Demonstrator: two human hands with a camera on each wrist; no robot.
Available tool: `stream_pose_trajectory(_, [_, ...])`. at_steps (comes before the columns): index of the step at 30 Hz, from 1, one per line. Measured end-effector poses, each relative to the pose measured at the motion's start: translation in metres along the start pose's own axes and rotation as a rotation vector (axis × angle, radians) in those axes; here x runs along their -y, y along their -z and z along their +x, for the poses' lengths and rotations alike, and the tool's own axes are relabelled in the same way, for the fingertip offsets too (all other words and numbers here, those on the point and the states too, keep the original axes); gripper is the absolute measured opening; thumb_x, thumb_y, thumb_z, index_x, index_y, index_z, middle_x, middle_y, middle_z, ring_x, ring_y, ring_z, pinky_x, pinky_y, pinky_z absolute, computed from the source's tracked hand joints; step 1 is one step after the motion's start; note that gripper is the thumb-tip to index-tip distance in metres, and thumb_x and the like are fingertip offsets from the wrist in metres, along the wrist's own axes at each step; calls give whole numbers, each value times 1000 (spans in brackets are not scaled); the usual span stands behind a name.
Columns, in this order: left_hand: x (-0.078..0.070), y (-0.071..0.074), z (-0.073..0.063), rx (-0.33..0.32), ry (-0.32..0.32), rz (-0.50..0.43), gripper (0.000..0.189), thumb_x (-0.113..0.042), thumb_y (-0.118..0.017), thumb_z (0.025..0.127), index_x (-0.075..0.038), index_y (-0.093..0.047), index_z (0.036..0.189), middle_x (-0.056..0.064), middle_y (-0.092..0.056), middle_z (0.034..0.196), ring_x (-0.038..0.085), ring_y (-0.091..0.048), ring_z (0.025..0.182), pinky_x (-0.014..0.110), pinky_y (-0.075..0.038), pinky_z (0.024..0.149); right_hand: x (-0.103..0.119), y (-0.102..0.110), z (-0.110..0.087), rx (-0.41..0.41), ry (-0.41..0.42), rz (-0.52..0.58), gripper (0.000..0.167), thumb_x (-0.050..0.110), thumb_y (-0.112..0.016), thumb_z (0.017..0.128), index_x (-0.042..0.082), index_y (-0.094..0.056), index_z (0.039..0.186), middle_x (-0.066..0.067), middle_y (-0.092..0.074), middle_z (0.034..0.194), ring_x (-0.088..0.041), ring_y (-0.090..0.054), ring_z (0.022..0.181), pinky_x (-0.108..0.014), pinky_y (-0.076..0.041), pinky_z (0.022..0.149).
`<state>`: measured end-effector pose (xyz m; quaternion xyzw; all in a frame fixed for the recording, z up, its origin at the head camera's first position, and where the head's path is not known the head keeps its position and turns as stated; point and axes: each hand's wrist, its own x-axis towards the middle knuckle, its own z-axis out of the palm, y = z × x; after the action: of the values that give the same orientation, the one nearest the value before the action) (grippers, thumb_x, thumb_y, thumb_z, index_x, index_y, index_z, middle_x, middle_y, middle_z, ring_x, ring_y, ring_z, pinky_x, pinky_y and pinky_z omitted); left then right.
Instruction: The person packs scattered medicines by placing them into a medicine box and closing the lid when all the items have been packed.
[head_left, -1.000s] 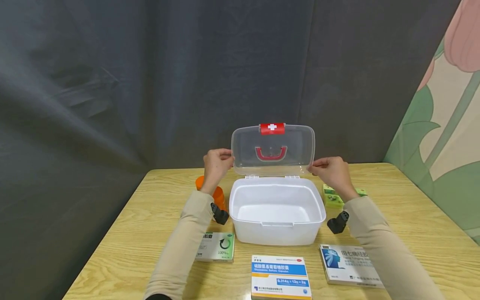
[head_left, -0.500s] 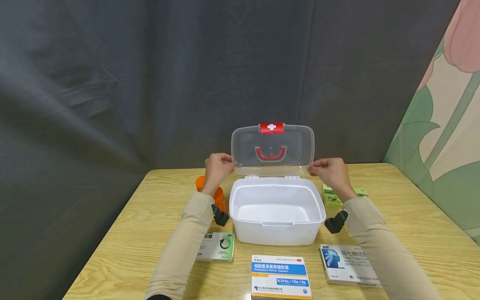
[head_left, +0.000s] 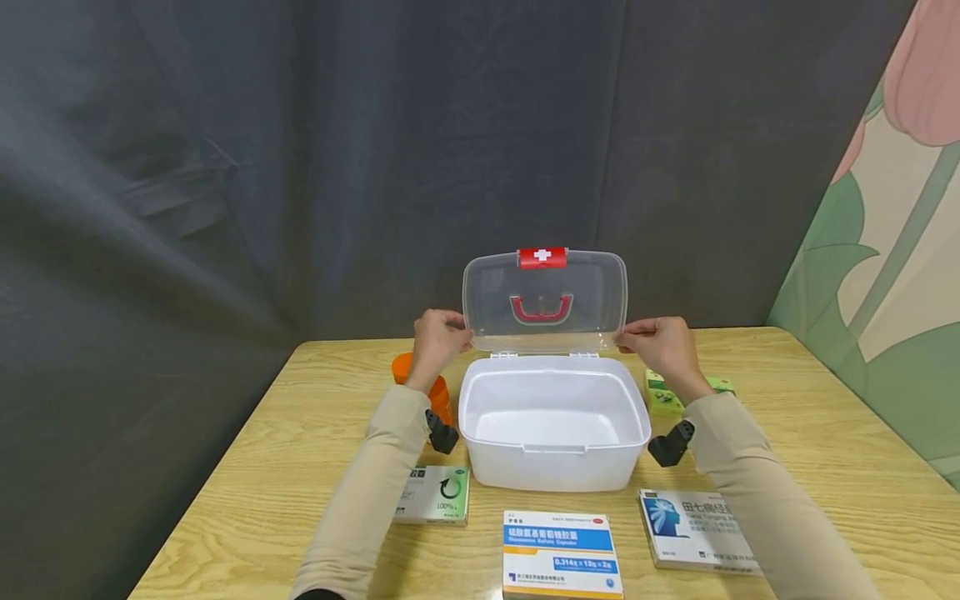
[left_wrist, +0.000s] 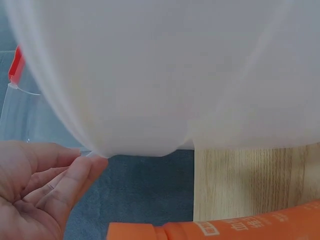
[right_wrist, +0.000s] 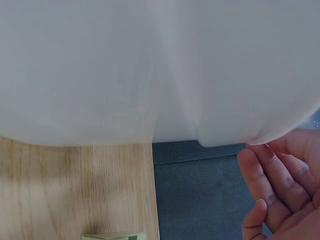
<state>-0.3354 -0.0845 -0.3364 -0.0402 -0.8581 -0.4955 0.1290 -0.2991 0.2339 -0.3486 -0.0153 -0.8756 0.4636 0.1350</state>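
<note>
Behind the white box, my left hand and right hand are pinching opposite sides of the clear lid, probably steadying it; its exact tilt isn't showing clearly.

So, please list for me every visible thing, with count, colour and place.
Table: 1, light wood, below
Box: 1, white, open, middle of table
Lid: 1, clear, raised behind box
Latch: 1, red, lid's top edge
Handle: 1, red, on lid
Bottle: 1, orange, left of box
Left carton: 1, white-green, front left of box
Front carton: 1, white-blue, before box
Right carton: 1, white-blue, front right of box
Far carton: 1, yellow-green, right of box, partly hidden
Curtain: 1, dark, behind table
Mural: 1, pink-green, far right
Wrist devices: 2, black, at wrists
Sleeves: 2, beige, on arms
Left hand: 1, bare, pinching lid's lower left
Right hand: 1, bare, pinching lid's lower right
</note>
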Motion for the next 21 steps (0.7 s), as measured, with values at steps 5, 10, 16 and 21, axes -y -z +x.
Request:
stream_pose_trajectory(5, [2, 0, 0, -2, -25, -15, 15, -1, -71, 83, 5, -74, 98, 13, -71, 77, 19, -69, 63, 27, -57, 59, -1, -1, 2, 16, -24, 15, 23, 16, -67, 92, -5, -72, 102, -19, -70, 99, -32, -68, 90, -47, -53, 85])
stream_pose_trajectory(10, [2, 1, 1, 6, -16, -25, 19, -1, -70, 85, 5, -73, 102, 14, -72, 79, 19, -70, 64, 28, -57, 60, 0, -2, 3, 39, -43, 33, 24, 15, -66, 93, -6, -70, 104, -21, -69, 102, -37, -67, 94, -49, -51, 88])
stream_pose_trajectory(16, [2, 1, 1, 18, 13, -29, 20, -2, -70, 85, 4, -73, 104, 13, -71, 78, 18, -69, 63, 28, -57, 60, 1, -1, 4, 46, -45, 34, 24, 14, -66, 92, -6, -70, 104, -20, -70, 101, -37, -67, 95, -49, -51, 89])
stream_pose_trajectory(21, [1, 1, 2, 20, 25, -39, 20, -3, -70, 85, 4, -73, 103, 13, -71, 78, 18, -69, 62, 27, -57, 59, -3, -2, 10, 43, -83, 28, 24, 18, -68, 91, -3, -72, 102, -18, -70, 99, -31, -68, 90, -50, -49, 91])
